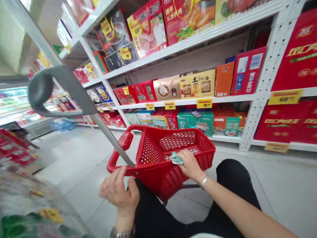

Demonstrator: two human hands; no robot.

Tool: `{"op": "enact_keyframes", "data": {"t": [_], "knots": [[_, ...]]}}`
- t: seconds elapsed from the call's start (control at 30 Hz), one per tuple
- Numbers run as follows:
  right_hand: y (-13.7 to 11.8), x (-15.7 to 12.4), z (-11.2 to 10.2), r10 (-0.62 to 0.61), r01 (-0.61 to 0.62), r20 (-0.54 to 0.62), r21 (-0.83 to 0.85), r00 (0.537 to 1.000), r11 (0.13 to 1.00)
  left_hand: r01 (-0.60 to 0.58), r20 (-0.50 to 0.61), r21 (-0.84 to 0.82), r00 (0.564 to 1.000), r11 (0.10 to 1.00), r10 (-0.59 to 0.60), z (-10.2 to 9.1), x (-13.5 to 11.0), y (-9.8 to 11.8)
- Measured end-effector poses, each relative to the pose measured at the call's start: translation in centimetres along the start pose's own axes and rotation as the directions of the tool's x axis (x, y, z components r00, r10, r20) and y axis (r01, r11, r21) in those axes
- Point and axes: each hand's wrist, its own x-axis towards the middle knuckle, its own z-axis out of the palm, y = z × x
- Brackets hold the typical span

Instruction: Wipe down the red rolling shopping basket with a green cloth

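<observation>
Pinches a crumpled pale-green cloth between the thumb and fingers of the right hand, at the near top edge of a red plastic latticed shopping basket standing on the floor. Has the left hand loosely spread, fingers bent, just below the basket's left end; too blurred to tell about contact with the rim. Shows a slanting grey metal pole with a looped dark-grey handle, rising from that left end. Crowds the near side with knees in black trousers. Leaves wide pale tiled floor to the left and more along the right; closes off beyond the far edge with white perforated metal shelving, stacked with red, yellow and teal cardboard boxes.
</observation>
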Motion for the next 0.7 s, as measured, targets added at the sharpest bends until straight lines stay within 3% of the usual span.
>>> {"op": "enact_keyframes", "data": {"t": [0.1, 0.17, 0.27, 0.33, 0.4, 0.47, 0.7], "knots": [[-0.7, -0.7, 0.6, -0.005, 0.005, 0.011, -0.006, 1.000, 1.000, -0.050, 0.262, -0.197, 0.960, 0.979, 0.102, 2.1, 1.0, 1.9], [-1.1, -1.0, 0.9, -0.014, 0.014, 0.015, -0.007, 1.000, 1.000, 0.022, 0.461, -0.202, 0.884, 0.979, 0.075, 4.2, 1.7, 2.8], [-1.4, -1.3, 0.7, -0.032, 0.032, 0.023, -0.012, 0.999, 0.999, 0.111, 0.719, 0.000, 0.691, 0.994, -0.077, 7.5, 2.5, 3.3], [-1.0, -1.6, 0.3, -0.038, 0.038, 0.023, -0.024, 0.999, 0.999, 0.098, 0.812, 0.149, 0.556, 0.984, -0.178, 9.1, 2.5, 3.3], [0.2, -2.2, -0.4, -0.036, 0.036, 0.008, -0.048, 0.999, 0.998, 0.062, 0.860, 0.202, 0.466, 0.977, -0.207, 9.9, 2.3, 3.2], [2.2, -3.1, -1.4, -0.023, 0.021, -0.025, -0.079, 0.999, 0.997, 0.040, 0.878, 0.204, 0.434, 0.978, -0.201, 10.2, 2.0, 3.1], [11.3, -6.4, -6.0, 0.184, -0.193, -0.068, -0.165, 0.981, 0.967, 0.034, 0.863, 0.219, 0.460, 0.975, -0.209, 10.7, 1.8, 3.2]]}}
